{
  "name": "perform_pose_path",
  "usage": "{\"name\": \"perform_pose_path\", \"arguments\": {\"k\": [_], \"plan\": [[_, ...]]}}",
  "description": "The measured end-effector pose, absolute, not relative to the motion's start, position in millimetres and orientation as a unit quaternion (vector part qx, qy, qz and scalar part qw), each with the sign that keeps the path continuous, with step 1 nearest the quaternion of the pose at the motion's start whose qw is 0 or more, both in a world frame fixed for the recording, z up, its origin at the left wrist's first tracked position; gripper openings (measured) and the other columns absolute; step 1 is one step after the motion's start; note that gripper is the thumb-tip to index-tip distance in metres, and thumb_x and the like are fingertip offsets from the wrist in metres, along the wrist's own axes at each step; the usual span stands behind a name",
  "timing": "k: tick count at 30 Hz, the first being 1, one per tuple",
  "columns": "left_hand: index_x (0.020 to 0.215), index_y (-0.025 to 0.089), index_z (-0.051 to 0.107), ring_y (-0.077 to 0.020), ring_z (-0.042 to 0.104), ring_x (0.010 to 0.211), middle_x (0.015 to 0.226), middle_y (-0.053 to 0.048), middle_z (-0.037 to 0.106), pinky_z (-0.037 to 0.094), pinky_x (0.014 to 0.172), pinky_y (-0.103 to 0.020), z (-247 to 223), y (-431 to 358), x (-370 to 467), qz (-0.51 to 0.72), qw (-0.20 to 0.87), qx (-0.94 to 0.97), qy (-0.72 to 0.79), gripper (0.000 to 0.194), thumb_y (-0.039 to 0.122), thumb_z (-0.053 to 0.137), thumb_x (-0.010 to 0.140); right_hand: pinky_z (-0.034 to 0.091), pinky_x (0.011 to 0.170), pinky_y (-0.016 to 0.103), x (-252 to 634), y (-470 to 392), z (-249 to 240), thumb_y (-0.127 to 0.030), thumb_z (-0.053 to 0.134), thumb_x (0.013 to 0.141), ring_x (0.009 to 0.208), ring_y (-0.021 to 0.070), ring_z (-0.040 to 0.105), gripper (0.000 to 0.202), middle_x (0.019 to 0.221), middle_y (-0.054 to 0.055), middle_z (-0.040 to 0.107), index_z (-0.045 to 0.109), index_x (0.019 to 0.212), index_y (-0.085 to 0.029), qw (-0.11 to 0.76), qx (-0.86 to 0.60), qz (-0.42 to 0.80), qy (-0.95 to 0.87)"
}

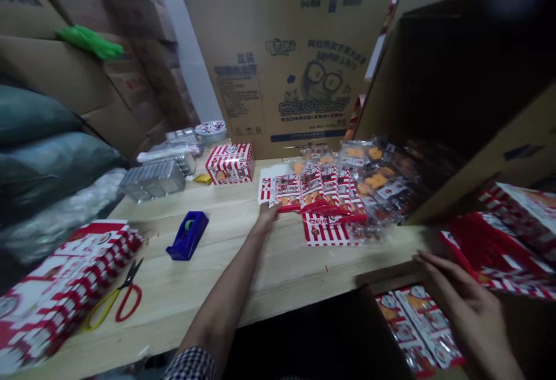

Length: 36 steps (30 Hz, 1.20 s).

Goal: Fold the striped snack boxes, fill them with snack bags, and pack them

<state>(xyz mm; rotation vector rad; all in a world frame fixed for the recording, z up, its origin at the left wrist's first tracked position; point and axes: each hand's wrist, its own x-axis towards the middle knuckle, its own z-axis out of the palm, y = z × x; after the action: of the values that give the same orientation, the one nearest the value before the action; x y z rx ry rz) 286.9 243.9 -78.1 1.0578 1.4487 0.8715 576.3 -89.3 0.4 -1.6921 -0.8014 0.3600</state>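
My left hand [269, 213] reaches across the table and touches the near left edge of a fanned row of red-and-white printed packets [310, 192]; its fingers are partly hidden and closed at that edge. My right hand [469, 304] is at the lower right, above an open carton [369, 280] that holds upright red-and-white boxes [417, 322]. Its fingers are stretched out, with nothing seen in them. Clear bags of orange snacks [376, 183] lie heaped behind and right of the packets.
A blue tape dispenser [187, 235], scissors [119, 299] and a stack of flat striped cartons [73, 287] lie on the left. A striped box [230, 164] stands behind. A large cardboard sheet [295, 55] and a dark open carton rise at the back and right.
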Motion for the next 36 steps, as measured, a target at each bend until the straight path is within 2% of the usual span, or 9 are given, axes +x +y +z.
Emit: {"name": "perform_pose_path", "arguments": {"k": [3, 6, 12, 16, 20, 23, 27, 31, 36], "plan": [[0.124, 0.015, 0.059, -0.022, 0.064, 0.103, 0.122, -0.01, 0.062, 0.057, 0.086, -0.043, -76, 219, 267, 0.36, 0.591, 0.447, 0.566, 0.036, 0.036, 0.06, 0.095, 0.048, 0.104, 0.045, 520, -25, 48, -0.05, 0.077, 0.075, 0.107, 0.0293, 0.068, 0.038, 0.109, 0.008, 0.076, 0.077, 0.102, -0.023, 0.574, -0.652, 0.231, -0.438], [0.119, 0.012, 0.062, -0.0135, 0.062, 0.077, 0.1, -0.008, 0.067, 0.054, 0.07, -0.029, -73, 179, 215, 0.378, 0.606, 0.458, 0.53, 0.039, 0.04, 0.064, 0.091, 0.052, 0.097, 0.043, 460, 22, 74, -0.047, 0.078, 0.076, 0.1, 0.0258, 0.07, 0.037, 0.106, 0.008, 0.077, 0.076, 0.103, -0.022, 0.615, -0.554, 0.319, -0.462], [0.11, 0.013, 0.072, -0.01, 0.053, 0.059, 0.08, -0.004, 0.068, 0.044, 0.057, -0.022, -66, 94, 111, 0.387, 0.58, 0.5, 0.514, 0.058, 0.051, 0.08, 0.067, 0.048, 0.103, 0.042, 368, 34, 19, -0.044, 0.071, 0.086, 0.111, 0.0249, 0.066, 0.031, 0.118, 0.007, 0.073, 0.074, 0.111, -0.025, 0.572, -0.483, 0.381, -0.542], [0.101, 0.016, 0.075, -0.018, 0.06, 0.07, 0.082, -0.005, 0.07, 0.05, 0.068, -0.03, -75, 70, 91, 0.38, 0.515, 0.523, 0.563, 0.05, 0.049, 0.08, 0.064, 0.052, 0.096, 0.045, 335, 15, -43, -0.053, 0.069, 0.084, 0.105, 0.029, 0.069, 0.036, 0.109, 0.01, 0.076, 0.076, 0.102, -0.023, 0.503, -0.493, 0.464, -0.537], [0.102, 0.018, 0.072, -0.0291, 0.06, 0.1, 0.104, -0.011, 0.066, 0.05, 0.09, -0.043, -84, 56, 82, 0.386, 0.431, 0.546, 0.605, 0.045, 0.052, 0.067, 0.073, 0.051, 0.097, 0.045, 324, -9, -58, -0.052, 0.067, 0.086, 0.105, 0.0284, 0.069, 0.034, 0.107, 0.009, 0.077, 0.077, 0.102, -0.023, 0.478, -0.511, 0.471, -0.537], [0.102, 0.022, 0.071, -0.0339, 0.052, 0.12, 0.112, -0.012, 0.062, 0.046, 0.1, -0.048, -93, 53, 73, 0.375, 0.243, 0.621, 0.644, 0.041, 0.054, 0.058, 0.08, 0.054, 0.092, 0.04, 338, -28, -48, -0.049, 0.068, 0.087, 0.1, 0.0253, 0.07, 0.031, 0.105, 0.006, 0.077, 0.077, 0.104, -0.025, 0.482, -0.526, 0.461, -0.528], [0.107, 0.023, 0.068, -0.0345, 0.054, 0.117, 0.114, -0.012, 0.062, 0.048, 0.099, -0.053, -108, 59, 62, 0.324, 0.141, 0.645, 0.677, 0.038, 0.051, 0.049, 0.09, 0.054, 0.091, 0.038, 365, -54, -35, -0.048, 0.065, 0.089, 0.097, 0.023, 0.07, 0.031, 0.103, 0.005, 0.077, 0.076, 0.105, -0.024, 0.509, -0.553, 0.442, -0.489], [0.111, 0.019, 0.065, -0.0338, 0.051, 0.122, 0.115, -0.014, 0.06, 0.045, 0.105, -0.052, -108, 54, 81, 0.375, 0.116, 0.665, 0.636, 0.036, 0.045, 0.05, 0.091, 0.054, 0.087, 0.039, 381, -73, -30, -0.05, 0.065, 0.088, 0.093, 0.025, 0.071, 0.033, 0.097, 0.007, 0.078, 0.076, 0.1, -0.022, 0.521, -0.605, 0.39, -0.46], [0.125, 0.018, 0.058, -0.0278, 0.048, 0.131, 0.141, -0.017, 0.048, 0.042, 0.11, -0.044, -73, 37, 74, 0.4, 0.106, 0.697, 0.585, 0.034, 0.032, 0.051, 0.094, 0.049, 0.1, 0.044, 384, -44, -42, -0.049, 0.064, 0.089, 0.108, 0.0283, 0.067, 0.034, 0.112, 0.009, 0.075, 0.073, 0.108, -0.023, 0.51, -0.593, 0.381, -0.493]]}}
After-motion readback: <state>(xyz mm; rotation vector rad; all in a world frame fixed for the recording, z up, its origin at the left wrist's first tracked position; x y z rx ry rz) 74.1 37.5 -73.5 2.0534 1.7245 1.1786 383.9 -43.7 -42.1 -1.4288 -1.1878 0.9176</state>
